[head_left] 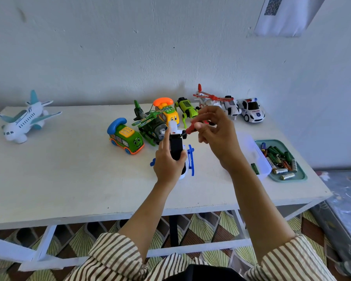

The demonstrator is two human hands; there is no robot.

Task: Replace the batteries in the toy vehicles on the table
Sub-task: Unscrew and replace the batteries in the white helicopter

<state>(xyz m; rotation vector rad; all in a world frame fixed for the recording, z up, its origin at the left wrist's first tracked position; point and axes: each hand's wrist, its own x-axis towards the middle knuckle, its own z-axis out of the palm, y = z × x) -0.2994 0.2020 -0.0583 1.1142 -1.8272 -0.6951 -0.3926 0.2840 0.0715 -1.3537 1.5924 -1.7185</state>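
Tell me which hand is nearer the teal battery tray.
Right. The right hand, pinching a red screwdriver, is just left of the teal tray; the left hand is farther left, gripping the upturned toy helicopter.

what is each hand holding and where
Left hand grips the white-and-blue toy round its body; right hand pinches the red screwdriver by its handle.

white wall point(170, 47), white table point(69, 179), patterned floor point(207, 222)

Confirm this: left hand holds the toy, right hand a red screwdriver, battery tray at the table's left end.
Not quite: the head view shows the tray at the right end. The left hand holds the toy, the right hand the screwdriver.
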